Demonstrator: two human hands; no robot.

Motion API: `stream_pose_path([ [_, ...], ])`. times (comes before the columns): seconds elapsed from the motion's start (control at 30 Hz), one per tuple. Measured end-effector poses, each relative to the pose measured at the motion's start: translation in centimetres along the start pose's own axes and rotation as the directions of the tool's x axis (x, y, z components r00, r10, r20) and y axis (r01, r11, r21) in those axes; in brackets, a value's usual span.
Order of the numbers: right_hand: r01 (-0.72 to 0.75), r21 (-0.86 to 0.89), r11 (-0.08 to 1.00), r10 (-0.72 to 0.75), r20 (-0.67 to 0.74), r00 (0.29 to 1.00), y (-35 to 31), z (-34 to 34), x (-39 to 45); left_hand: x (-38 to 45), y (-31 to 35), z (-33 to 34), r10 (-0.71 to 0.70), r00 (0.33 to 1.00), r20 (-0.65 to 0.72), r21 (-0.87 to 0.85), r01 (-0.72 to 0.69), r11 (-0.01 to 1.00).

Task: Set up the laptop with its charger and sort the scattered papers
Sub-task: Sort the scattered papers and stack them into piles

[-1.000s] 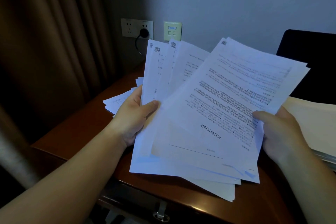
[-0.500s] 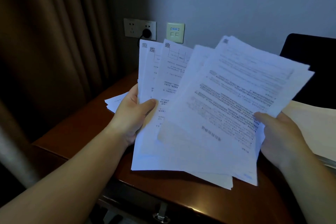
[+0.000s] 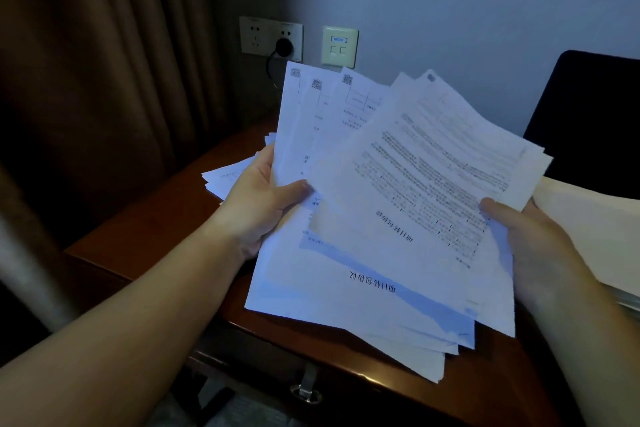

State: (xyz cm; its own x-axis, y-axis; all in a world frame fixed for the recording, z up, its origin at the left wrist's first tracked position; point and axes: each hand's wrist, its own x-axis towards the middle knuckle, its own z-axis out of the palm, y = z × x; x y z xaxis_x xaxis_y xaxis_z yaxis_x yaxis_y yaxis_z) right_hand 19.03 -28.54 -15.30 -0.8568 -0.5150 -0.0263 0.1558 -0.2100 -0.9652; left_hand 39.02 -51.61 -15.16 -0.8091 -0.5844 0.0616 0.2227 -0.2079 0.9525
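The papers [image 3: 398, 204] are up in the air, above the desk [image 3: 149, 229], spread out like a fan. The sorting step looks to be the one in hand. The left hand [image 3: 259, 201] holds the left side of the fan, with its thumb pressed on top of the sheets and its fingers hidden behind them. The right hand [image 3: 530, 246] pinches the right edge of the top sheets, thumb on the front.

The sheets are thin and white, with black print in small lines, and they bend and droop at the corners. Some lie upside down to the person, and some have a small square code in the top corner. They are not lined up; the edges stick out at many angles.

Next, the person probably needs to pull the sheets together and tap them on the desk so the edges match. Thin paper slips easily, so both hands need a firm hold.

More loose sheets [image 3: 225, 177] lie on the desk behind the left hand. The desk is smooth brown wood and a little shiny. A dark plug [image 3: 284, 45] sits in the wall socket [image 3: 270, 40]. The dark shape [image 3: 588, 114] at the right may be the laptop, but the room is too dim to be sure.
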Motion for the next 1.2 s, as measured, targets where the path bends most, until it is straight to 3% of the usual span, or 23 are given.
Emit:
stream_pose_path([
  [0.13,-0.057,-0.094,0.994,0.055,-0.026,0.998,0.8,-0.5,0.5,-0.1,0.1,-0.1,0.002,1.0,0.017,-0.029,-0.001,1.0],
  [0.43,-0.142,-0.048,0.989,0.144,0.035,0.989,0.5,-0.4,-0.1,0.1,0.1,-0.2,-0.042,0.999,-0.012,-0.067,0.041,0.997],
  [0.53,-0.066,-0.108,0.992,0.064,-0.013,0.998,0.7,0.1,-0.3,0.2,0.3,-0.2,-0.061,0.997,-0.038,-0.079,0.058,0.995],
  [0.7,0.0,-0.156,0.988,-0.019,-0.123,0.992,0.9,0.3,-0.3,0.0,0.4,-0.2,-0.061,0.997,0.05,-0.031,0.062,0.998],
  [0.9,0.018,-0.081,0.997,-0.029,-0.133,0.991,0.2,0.8,-1.0,0.2,0.2,0.2,-0.084,0.984,-0.154,0.148,0.107,0.983],
  [1.03,0.005,-0.024,1.0,-0.007,-0.113,0.994,0.0,0.7,-1.0,0.2,0.5,0.4,-0.143,0.976,-0.161,0.125,0.164,0.979],
  [1.2,0.007,0.03,1.0,-0.004,-0.101,0.995,0.1,0.5,-0.8,0.2,0.2,0.6,-0.093,0.98,-0.175,0.188,0.126,0.974],
])
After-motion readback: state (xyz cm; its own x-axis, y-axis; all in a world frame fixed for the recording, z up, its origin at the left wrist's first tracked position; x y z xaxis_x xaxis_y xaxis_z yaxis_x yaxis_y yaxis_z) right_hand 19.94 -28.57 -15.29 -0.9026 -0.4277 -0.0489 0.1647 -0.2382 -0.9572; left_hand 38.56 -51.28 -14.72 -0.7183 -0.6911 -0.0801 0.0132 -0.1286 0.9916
